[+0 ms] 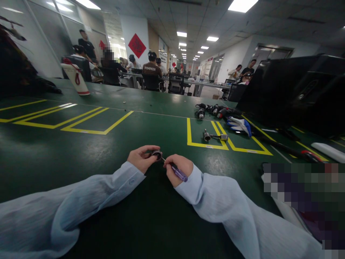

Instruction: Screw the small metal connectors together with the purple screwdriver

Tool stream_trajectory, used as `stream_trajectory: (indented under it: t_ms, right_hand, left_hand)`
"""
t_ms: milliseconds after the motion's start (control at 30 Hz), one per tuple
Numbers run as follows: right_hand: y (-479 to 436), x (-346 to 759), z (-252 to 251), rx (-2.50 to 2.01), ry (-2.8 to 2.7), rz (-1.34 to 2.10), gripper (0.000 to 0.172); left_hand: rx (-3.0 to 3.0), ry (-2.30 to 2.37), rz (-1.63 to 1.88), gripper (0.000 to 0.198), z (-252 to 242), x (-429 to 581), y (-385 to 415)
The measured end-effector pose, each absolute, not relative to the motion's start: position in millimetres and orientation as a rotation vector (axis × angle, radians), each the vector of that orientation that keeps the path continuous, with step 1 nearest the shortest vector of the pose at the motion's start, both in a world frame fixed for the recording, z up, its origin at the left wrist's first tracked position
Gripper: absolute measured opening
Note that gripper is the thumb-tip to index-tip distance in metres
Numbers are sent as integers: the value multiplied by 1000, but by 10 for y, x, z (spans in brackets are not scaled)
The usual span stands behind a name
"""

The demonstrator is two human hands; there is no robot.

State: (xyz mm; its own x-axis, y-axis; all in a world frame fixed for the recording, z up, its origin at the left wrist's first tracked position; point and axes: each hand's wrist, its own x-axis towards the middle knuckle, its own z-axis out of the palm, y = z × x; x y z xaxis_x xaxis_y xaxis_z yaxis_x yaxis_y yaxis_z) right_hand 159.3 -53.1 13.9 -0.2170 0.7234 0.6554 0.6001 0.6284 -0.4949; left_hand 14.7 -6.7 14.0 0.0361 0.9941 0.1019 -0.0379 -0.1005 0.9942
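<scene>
We see both hands resting low on the dark green desk (107, 144), forearms in pale blue sleeves. Our left hand (141, 158) is closed around a small round dark metal part (156, 154), pinching it between thumb and fingertips just above the desk surface. Our right hand (178, 169) is clamped on a slim purple-handled screwdriver (179, 173), whose thin metal shaft runs leftward so that its tip meets the round part. The two hands sit close together, nearly touching, near the middle of the desk's front edge.

Further back, inside a rectangle of yellow tape lines (205, 144), lies a small silver metal fitting with a short stem (214, 136). Just beside it to the right lies a white and blue work glove (239, 126), and behind that a cluster of small black and red parts (210, 109). A large black case (291, 90) stands at the right. On the far left of the desk stands a white paper bag with a red cord (75, 79). Other people sit at tables well beyond the desk.
</scene>
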Motion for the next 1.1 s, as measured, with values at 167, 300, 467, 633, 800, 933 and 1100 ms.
stream_trajectory:
  t_ms: [167, 300, 467, 633, 800, 933, 1100]
  right_hand:
    - [-520, 1591, 117, -1016, -1956, 89, 12]
    - [-529, 1585, 143, -981, -1964, 70, 12]
    - [-547, 1585, 159, -1005, -1956, 113, 13]
    - [-522, 1585, 122, -980, -2016, 44, 12]
    - [-552, 1592, 148, -970, -2011, 63, 12]
    - [-568, 1611, 194, -1040, -1746, 328, 12]
    - [-386, 1642, 187, -1207, -1219, 1074, 10]
  left_hand:
    - [1287, 1110, 1260, 30, 141, 146, -69]
    - [1307, 1118, 1252, 30, 124, 139, -60]
    - [1301, 1119, 1256, 30, 107, 140, -49]
    - [1295, 1113, 1251, 31, 120, 150, -60]
    - [1308, 1096, 1250, 27, 125, 148, -72]
    - [1255, 1091, 1248, 27, 120, 136, -42]
    - [1189, 1126, 1264, 33, 122, 101, 15]
